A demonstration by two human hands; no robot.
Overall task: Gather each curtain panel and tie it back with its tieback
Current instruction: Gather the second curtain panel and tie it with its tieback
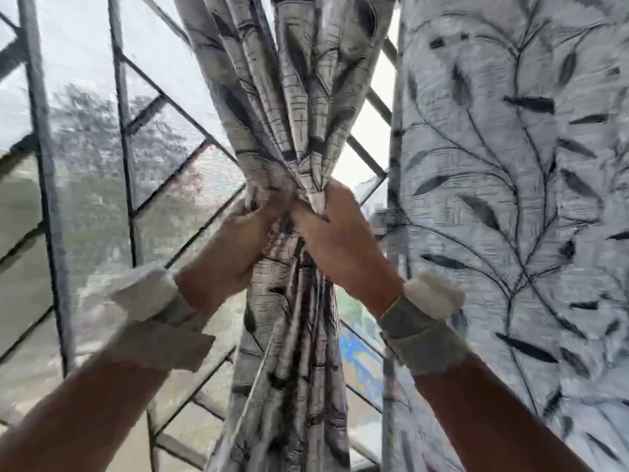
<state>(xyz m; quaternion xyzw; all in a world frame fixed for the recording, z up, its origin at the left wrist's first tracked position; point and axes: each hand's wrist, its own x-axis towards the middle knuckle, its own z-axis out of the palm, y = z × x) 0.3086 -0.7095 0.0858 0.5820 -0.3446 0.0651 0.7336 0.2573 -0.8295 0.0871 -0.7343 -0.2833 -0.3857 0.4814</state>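
A grey-white curtain panel [289, 97] with a dark leaf print hangs in front of me, bunched into tight folds at its waist. My left hand [235, 247] grips the bunch from the left. My right hand [343, 247] grips it from the right, and a pale strip of matching fabric [316, 199], perhaps the tieback, sticks up between its fingers. Both hands meet at the narrowest point of the gather. Below them the folds fan out again [296, 386]. A second panel [510, 199] of the same print hangs flat on the right.
Behind the curtain is a window with a diagonal metal grille [126, 131] and mesh, with blurred trees outside. Both wrists wear pale bands [163, 321]. The flat right panel hangs close beside my right forearm.
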